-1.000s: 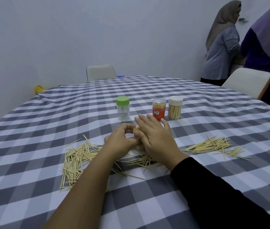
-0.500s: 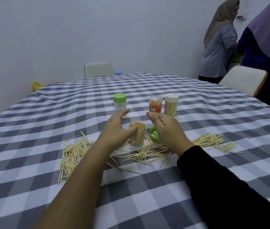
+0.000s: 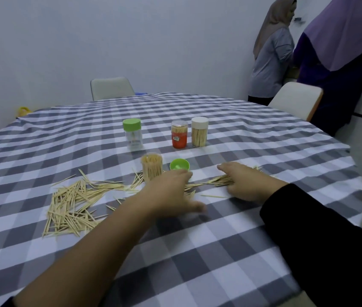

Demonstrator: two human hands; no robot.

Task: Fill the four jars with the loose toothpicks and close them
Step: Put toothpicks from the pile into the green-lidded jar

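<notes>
Open jar (image 3: 151, 167), packed full, stands just beyond your left hand (image 3: 171, 193); its green lid (image 3: 179, 167) lies mouth-up beside it, by your fingertips. Left hand spread flat, blurred, gripping nothing. Right hand (image 3: 248, 185) rests open on the toothpicks (image 3: 217, 181). Take the lid by its rim, flip it, seat it square before pressing. Mind stray tips at the mouth.

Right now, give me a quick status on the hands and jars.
Left hand open, right hand flat on loose toothpicks. Open jar full, green lid beside it.
</notes>
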